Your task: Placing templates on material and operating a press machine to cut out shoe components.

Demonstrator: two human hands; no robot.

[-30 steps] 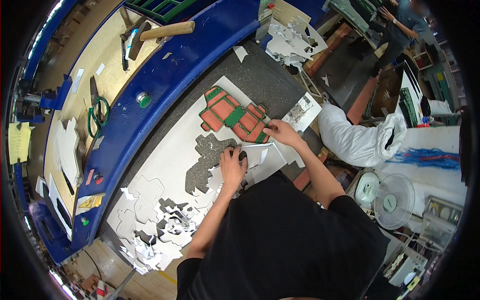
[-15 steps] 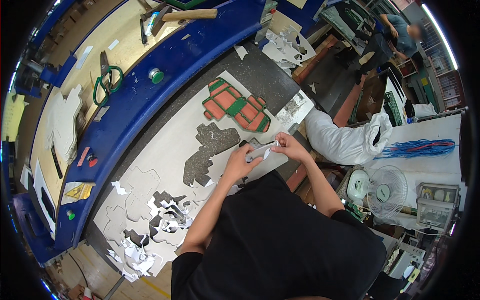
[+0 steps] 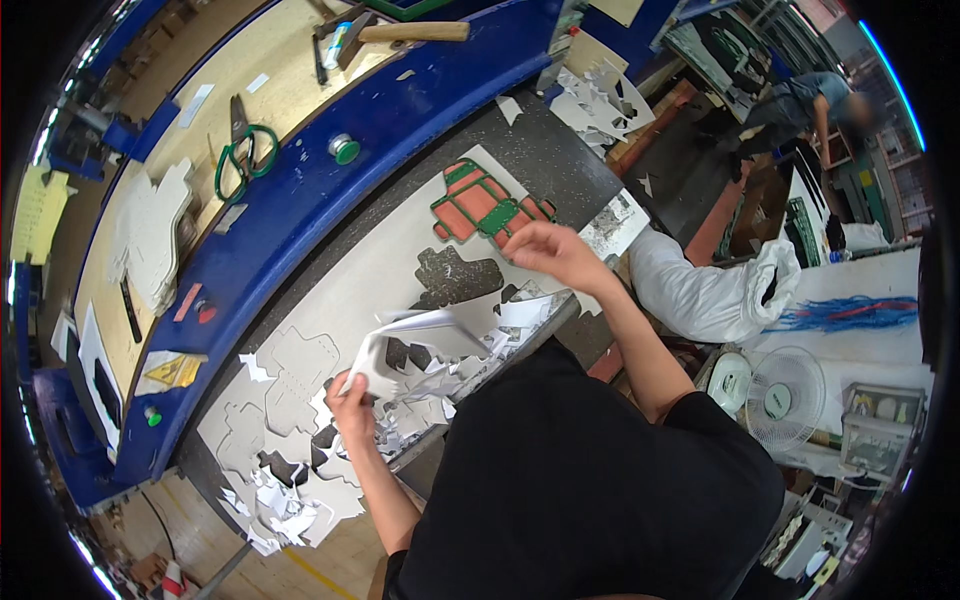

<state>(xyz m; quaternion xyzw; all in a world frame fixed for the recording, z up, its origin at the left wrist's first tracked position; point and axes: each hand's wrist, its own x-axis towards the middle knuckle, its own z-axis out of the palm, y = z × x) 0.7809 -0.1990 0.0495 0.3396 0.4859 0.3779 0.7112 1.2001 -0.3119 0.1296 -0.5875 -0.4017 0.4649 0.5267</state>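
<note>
A large grey-white die-cut cardboard sheet (image 3: 330,300) lies on the dark table. My left hand (image 3: 350,405) is at its near edge, shut on a long torn strip of white cardboard waste (image 3: 415,332) lifted off the sheet. My right hand (image 3: 552,252) hovers over the sheet's far right end, fingers bunched and blurred, just beside a red and green printed cut-out (image 3: 485,205). Dark holes (image 3: 455,275) show where pieces have come out of the sheet. Whether the right hand holds anything is unclear.
A blue rail (image 3: 300,210) edges a wooden bench with a hammer (image 3: 410,32), green-handled scissors (image 3: 245,160) and a green knob (image 3: 345,150). Loose scraps (image 3: 280,500) pile at the left. A white sack (image 3: 700,290) and a fan (image 3: 785,390) stand right. Another person (image 3: 810,100) bends far off.
My hands have parted: the left has swung down and to the left, pulling the waste strip away, and the right has let go and moved up toward the red and green cut-out.
</note>
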